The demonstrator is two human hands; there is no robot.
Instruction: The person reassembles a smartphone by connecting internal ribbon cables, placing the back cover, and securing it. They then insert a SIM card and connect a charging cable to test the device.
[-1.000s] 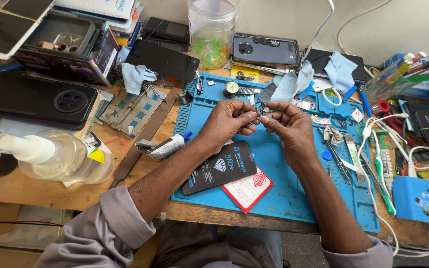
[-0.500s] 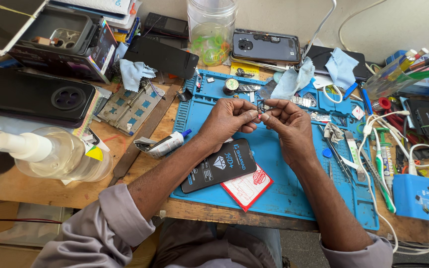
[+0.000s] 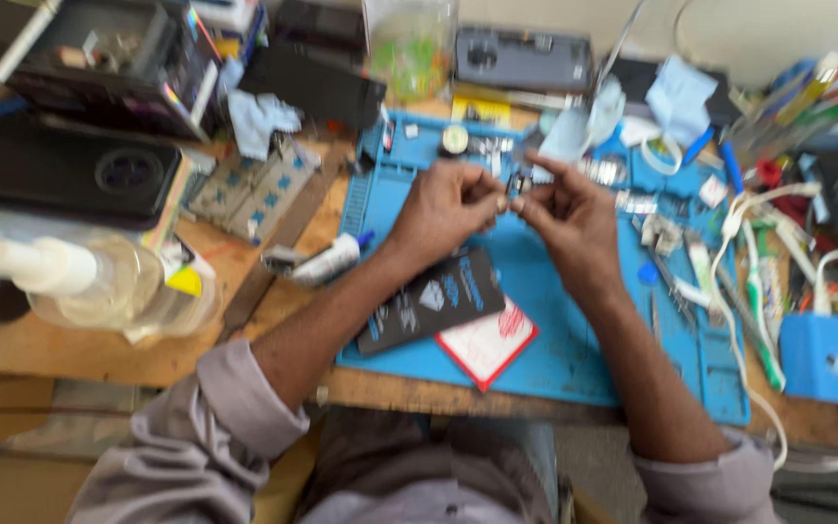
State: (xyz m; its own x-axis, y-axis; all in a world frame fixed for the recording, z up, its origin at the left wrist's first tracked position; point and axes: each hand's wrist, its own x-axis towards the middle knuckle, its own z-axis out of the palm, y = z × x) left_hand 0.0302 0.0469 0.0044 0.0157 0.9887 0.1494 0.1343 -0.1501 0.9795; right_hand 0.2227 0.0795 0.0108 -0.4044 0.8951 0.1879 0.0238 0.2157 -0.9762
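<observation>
My left hand and my right hand meet over the far part of a blue work mat. Together their fingertips pinch a tiny metallic part; the picture is blurred, so its shape is unclear. Under my left wrist lies a black flat packet and, beside it, a white card with a red edge. Small metal parts and a round black-and-white piece sit at the mat's far edge.
A clear squeeze bottle and a black phone case lie at the left. A small white tube lies left of the mat. Cables, tweezers and a blue box crowd the right. A clear jar and a grey phone stand at the back.
Both hands stay together on the small part. The view has shifted slightly and blurred; nothing on the bench has visibly moved.
</observation>
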